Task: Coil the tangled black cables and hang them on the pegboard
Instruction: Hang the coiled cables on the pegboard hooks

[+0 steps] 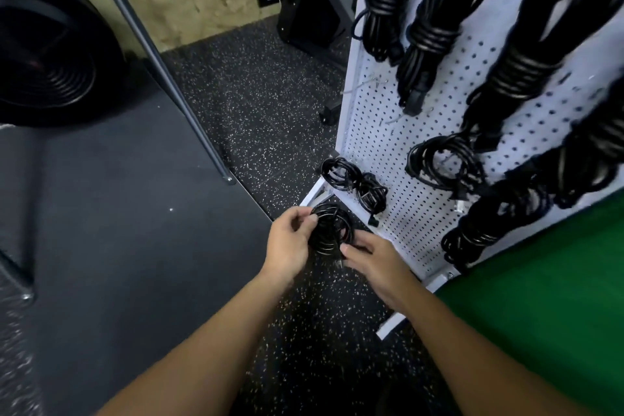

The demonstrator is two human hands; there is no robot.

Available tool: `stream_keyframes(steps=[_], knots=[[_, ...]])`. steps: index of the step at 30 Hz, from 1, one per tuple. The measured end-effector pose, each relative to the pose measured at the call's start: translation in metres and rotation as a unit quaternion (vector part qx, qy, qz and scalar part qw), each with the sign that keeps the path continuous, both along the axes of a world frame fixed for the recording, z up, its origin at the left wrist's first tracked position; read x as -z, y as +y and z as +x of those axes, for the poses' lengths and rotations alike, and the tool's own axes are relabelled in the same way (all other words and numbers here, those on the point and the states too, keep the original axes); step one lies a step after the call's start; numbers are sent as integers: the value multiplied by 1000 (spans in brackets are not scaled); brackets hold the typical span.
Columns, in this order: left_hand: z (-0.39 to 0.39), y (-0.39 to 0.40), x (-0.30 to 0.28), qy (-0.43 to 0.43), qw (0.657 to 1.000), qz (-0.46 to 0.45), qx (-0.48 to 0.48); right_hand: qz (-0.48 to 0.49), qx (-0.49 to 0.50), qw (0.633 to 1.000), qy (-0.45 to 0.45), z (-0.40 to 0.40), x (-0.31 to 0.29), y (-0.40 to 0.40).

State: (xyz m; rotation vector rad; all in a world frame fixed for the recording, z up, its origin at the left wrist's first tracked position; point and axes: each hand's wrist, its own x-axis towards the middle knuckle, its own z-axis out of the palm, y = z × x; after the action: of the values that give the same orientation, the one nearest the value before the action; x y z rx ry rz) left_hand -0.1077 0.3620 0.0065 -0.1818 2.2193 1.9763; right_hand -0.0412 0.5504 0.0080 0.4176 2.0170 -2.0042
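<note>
Low by the foot of the white pegboard (401,142), both hands keep a grip clamped on the small black cable coil (329,230), left hand (290,240) pinching its rim, right hand (371,258) probably steadying the loose end so loops hold.

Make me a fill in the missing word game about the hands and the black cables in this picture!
1. The left hand and the right hand together hold a coil of ____ cable.
2. The pegboard with all its little holes is coloured ____.
3. The floor covering at the right edge is coloured ____.
4. Two small coils already hang near the pegboard's ____ edge.

Missing words: black; white; green; bottom
</note>
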Motion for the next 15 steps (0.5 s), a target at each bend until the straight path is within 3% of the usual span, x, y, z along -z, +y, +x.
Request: stream_keyframes(steps=[3,8,15], knots=[[4,4,-35,23,998,53,-1,-35,20,999,37,2,-38,-6],[-5,12,-84,51,988,146,4,-29,144,983,107,-5,-83,-14],[-23,24,-126,134,983,116,45,-7,240,956,172,-14,-113,-24]])
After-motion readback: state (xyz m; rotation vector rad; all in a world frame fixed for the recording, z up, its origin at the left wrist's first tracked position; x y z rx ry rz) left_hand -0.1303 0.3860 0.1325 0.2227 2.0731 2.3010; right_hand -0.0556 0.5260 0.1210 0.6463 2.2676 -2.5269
